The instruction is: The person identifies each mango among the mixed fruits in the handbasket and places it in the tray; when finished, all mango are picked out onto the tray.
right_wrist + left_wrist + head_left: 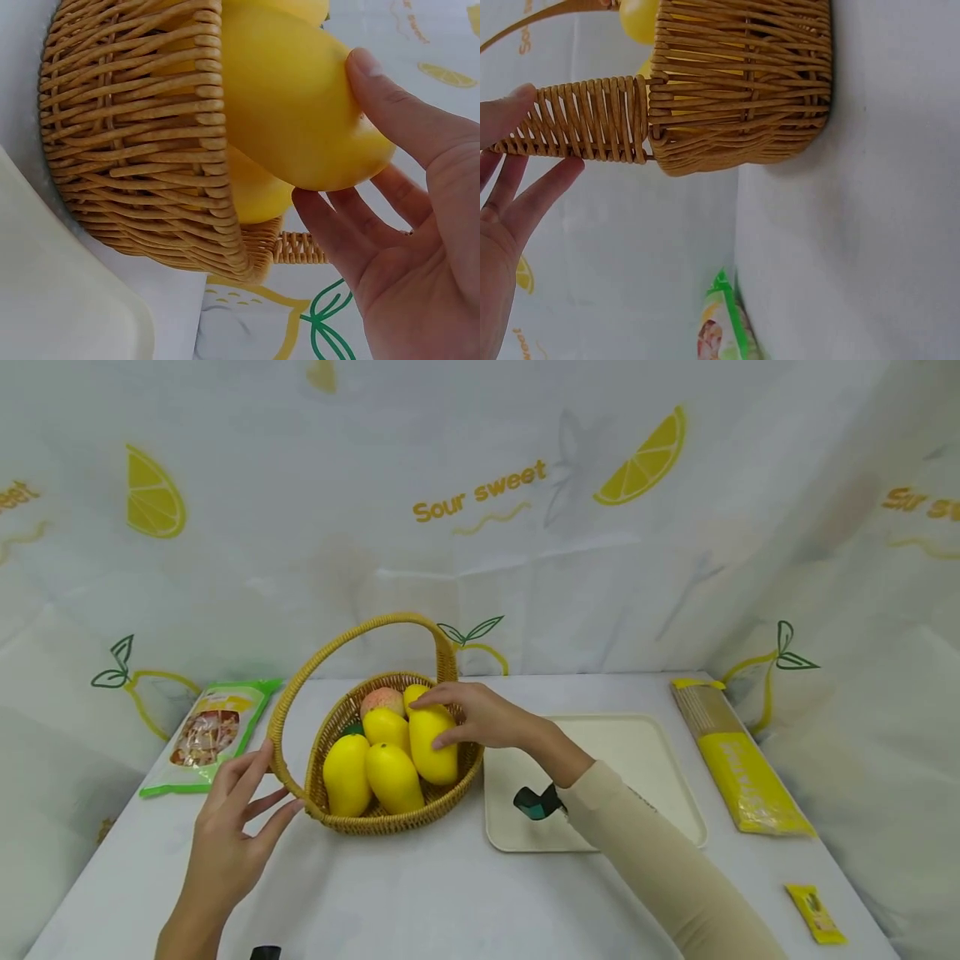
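A wicker basket with a tall arched handle stands on the table, holding several yellow mangoes and a pinkish peach. My left hand holds the near left end of the handle, thumb on one side and fingers on the other. At the basket's right side, my right hand grips a yellow mango by its upper part. In the right wrist view the thumb lies on one side of this mango and the fingertips on the other. Something green peeks out behind the other mangoes.
A cream tray lies right of the basket, partly under my right forearm. Farther right are a yellow pack of noodles and a small yellow packet. A green-and-white food bag lies left of the basket. A printed white curtain hangs behind.
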